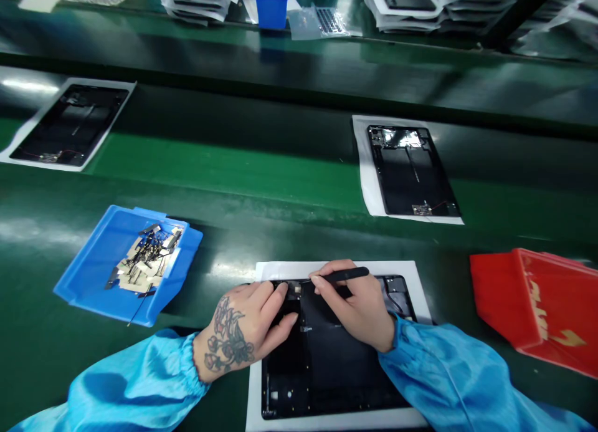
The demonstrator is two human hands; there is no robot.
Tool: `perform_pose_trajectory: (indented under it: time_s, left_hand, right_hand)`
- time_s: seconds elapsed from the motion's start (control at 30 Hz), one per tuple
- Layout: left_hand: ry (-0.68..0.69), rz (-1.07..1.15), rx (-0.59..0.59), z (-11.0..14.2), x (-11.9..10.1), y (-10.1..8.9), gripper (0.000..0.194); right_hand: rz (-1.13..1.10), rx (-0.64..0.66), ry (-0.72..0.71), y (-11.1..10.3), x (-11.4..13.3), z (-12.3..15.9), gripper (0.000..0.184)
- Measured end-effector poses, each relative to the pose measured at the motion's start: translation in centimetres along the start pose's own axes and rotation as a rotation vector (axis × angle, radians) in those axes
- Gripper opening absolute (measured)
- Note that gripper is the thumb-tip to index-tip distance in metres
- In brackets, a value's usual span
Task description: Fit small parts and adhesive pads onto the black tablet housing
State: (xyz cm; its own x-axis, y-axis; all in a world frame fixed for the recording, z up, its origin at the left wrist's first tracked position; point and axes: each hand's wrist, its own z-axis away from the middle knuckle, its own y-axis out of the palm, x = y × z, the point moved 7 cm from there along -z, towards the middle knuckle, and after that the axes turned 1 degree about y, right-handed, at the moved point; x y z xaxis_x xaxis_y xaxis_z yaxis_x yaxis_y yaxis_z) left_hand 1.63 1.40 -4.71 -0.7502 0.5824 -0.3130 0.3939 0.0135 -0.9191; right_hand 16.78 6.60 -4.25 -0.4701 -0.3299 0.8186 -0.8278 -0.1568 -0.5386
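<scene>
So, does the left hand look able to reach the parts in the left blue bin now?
Probably yes: the parts lie uncovered in the blue bin, and nothing seems to stand between them and the left hand, though it would have to leave the black device.

Open bench (280, 244) lies beyond the tablet shell (341, 376); blue bin (93, 264) blocks left, red bin (498, 292) right.

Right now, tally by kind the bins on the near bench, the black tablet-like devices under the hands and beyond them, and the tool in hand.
Bins: 2 (blue bin, red bin)
Black devices: 3 (near device, far left device, far right device)
Tools: 1 (black tool, in the right hand)
Total: 6
</scene>
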Motion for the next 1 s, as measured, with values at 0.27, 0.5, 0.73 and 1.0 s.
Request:
perform_pose_trajectory:
  time_s: [0.27, 0.5, 0.73, 1.0]
  left_hand:
    - [-0.008, 0.009, 0.007, 0.0, 0.06, 0.09, 0.035]
    - [-0.007, -0.001, 0.002, -0.05, 0.05, -0.06, 0.034]
    - [-0.012, -0.008, 0.013, 0.02, 0.07, 0.15, 0.034]
    - [-0.018, -0.002, 0.034, -0.11, 0.13, 0.17, 0.034]
  right_hand:
    - [-0.054, 0.056, 0.089, 0.4, -0.65, 0.07, 0.005]
    - [-0.003, 0.041, 0.057, 0.3, -0.46, -0.08, 0.004]
    - [0.003, 0.047, 0.078, 0.47, -0.69, -0.03, 0.001]
    - [0.03, 0.044, 0.058, 0.32, -0.35, -0.06, 0.003]
